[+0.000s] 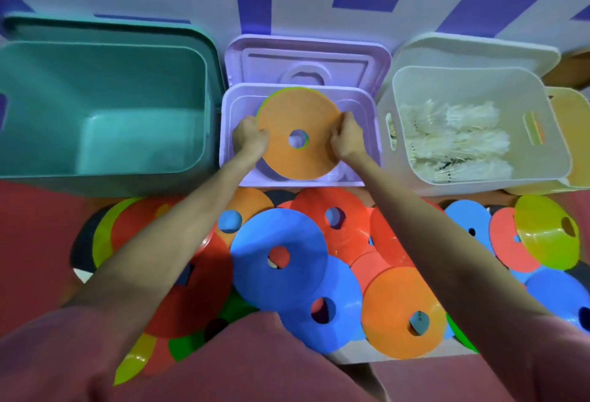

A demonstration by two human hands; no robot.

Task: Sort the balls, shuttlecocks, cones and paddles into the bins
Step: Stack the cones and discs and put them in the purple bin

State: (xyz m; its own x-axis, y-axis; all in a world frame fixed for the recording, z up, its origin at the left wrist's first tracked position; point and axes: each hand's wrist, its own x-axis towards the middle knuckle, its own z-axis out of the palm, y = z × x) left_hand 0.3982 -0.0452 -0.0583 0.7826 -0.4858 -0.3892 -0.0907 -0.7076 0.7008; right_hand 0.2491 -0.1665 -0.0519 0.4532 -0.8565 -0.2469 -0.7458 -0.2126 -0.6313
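Both hands hold a stack of flat disc cones over the open purple bin (230, 133) in the middle of the row. The left hand (250, 138) grips the stack's left edge with curled fingers, and the right hand (346, 139) grips its right edge the same way, so the stack sits between them, tilted slightly toward the camera. The top cone is orange (295, 114), and a thin green rim of another cone shows behind its upper left edge and inside its centre hole; how many cones are in the stack cannot be told. The purple lid (306, 56) stands propped behind that bin against the striped wall. To the left sits a large teal bin (105, 50), its inside showing only bare plastic. To the right is a white bin (479, 88) holding white shuttlecocks (459, 143) lying on their sides, and just beyond it the edge of a yellow bin (574, 133) shows. In front of the bins, a heap of loose cones covers the red floor (35, 226): a blue cone (303, 238) near the middle, a red cone (348, 207) behind it, an orange one (392, 302) nearer the camera, and a yellow-green cone (542, 238) tipped up at the far right. Pink sleeves (79, 353) fill the bottom corners.
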